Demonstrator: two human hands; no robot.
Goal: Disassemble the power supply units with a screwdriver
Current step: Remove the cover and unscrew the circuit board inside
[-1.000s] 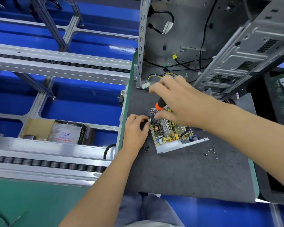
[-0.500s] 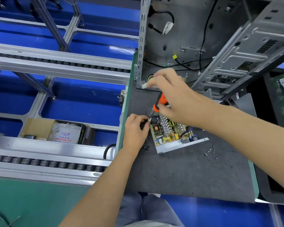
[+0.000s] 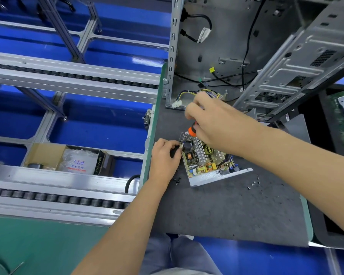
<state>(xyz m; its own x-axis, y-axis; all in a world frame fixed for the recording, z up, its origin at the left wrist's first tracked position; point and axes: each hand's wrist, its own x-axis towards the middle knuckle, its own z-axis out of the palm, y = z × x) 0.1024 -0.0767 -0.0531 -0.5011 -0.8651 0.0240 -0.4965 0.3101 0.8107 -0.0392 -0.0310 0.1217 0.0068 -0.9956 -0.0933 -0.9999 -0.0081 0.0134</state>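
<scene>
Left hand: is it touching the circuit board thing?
Touching. The head view shows the left hand with its fingers curled against the left edge of the power supply, no gap between them.

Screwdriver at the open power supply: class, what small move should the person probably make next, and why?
Probably bring the tip down onto a board screw at the near-left corner and turn. The right hand grips the orange screwdriver above the power supply, the left hand steadies that corner, and loose screws lie beside it, yet the circuit board sits in its tray.
</scene>
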